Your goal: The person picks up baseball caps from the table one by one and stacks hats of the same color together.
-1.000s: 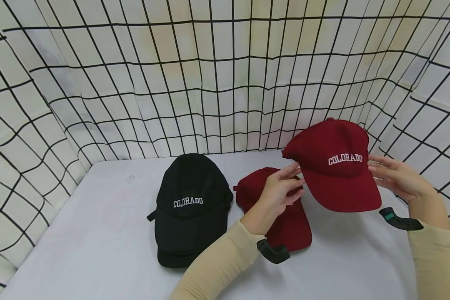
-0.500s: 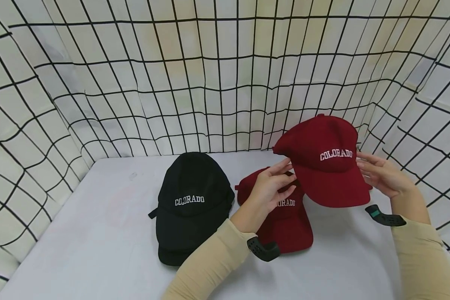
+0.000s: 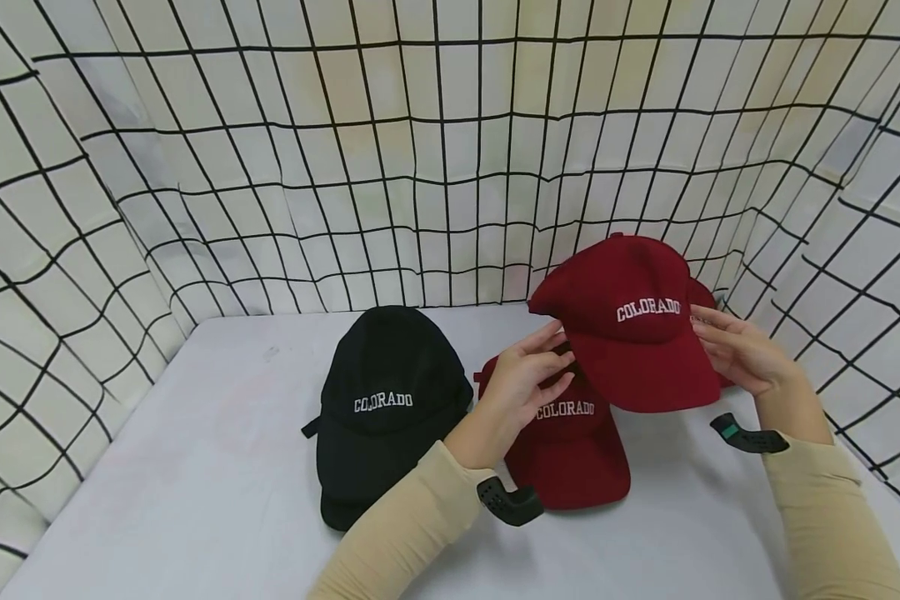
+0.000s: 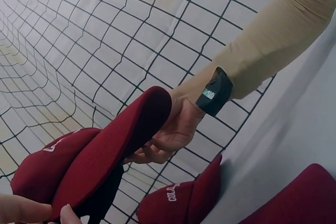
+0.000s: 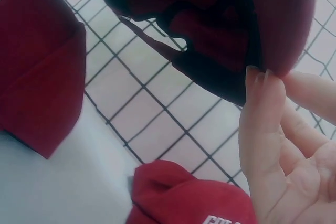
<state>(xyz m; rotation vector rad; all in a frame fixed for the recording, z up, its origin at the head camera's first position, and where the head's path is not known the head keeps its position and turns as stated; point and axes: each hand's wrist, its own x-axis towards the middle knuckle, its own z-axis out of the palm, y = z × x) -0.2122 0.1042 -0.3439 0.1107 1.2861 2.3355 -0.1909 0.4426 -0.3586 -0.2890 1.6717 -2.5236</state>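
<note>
Both hands hold up a dark red cap (image 3: 637, 325) with white COLORADO lettering, raised off the table and its brim towards me. My left hand (image 3: 521, 387) pinches its left edge near the brim; in the left wrist view a thumb and finger meet at that edge. On the opposite side, my right hand (image 3: 746, 350) grips the edge, thumb and fingertips at the brim's corner in the right wrist view, where the dark inside of the cap (image 5: 210, 35) shows. Below the left hand lies a second red cap (image 3: 581, 458), partly covered by the hand and the raised cap.
Left of these, a black COLORADO cap (image 3: 386, 417) lies on the white table (image 3: 195, 458). Another red cap (image 3: 705, 296) sits behind the raised one, mostly hidden. Black netting (image 3: 450, 167) over pale walls closes off the back and both sides.
The raised red cap and both hands have shifted left. More of the lettering on the red cap below now shows, and another red cap has come into sight behind the right hand.
</note>
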